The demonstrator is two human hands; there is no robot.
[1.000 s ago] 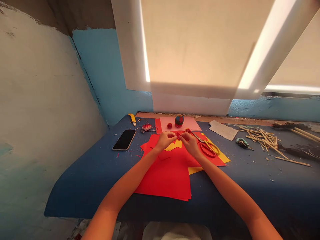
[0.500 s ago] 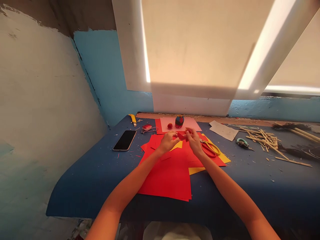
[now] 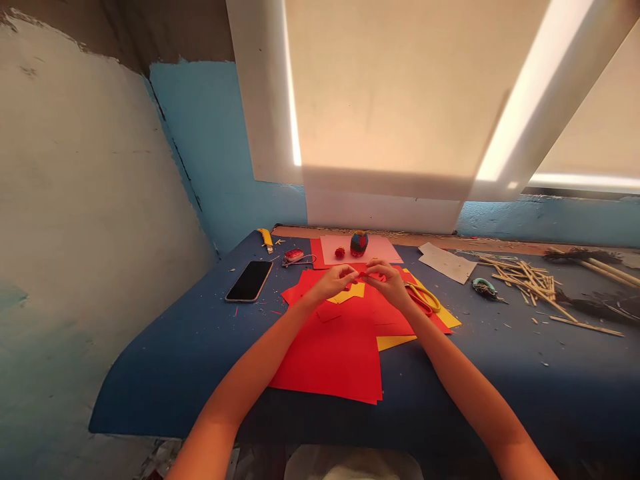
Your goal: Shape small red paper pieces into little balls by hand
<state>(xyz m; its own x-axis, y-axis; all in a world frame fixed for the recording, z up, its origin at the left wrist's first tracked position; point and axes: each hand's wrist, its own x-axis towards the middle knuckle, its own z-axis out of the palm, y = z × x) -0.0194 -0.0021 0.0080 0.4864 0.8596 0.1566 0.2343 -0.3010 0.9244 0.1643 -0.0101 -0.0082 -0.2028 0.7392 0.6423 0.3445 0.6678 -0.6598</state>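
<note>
Between my fingertips is a small piece of red paper, partly hidden by the fingers. My left hand pinches its left side, and my right hand pinches its right side. Both hands are over a spread of red paper sheets with a yellow paper piece on top. Just right of my right hand lie scissors with red and yellow handles, their blades hidden. Behind the hands, a small red ball-shaped piece and a multicoloured cup-like object rest on a pale pink sheet.
Left on the blue table are a phone, a yellow utility knife and a red object with a cord. To the right lie a grey card, a teal ring-shaped bundle and many thin sticks.
My right hand has come slightly down and its fingers have closed in toward the left hand. The red piece now shows less between the fingers.
</note>
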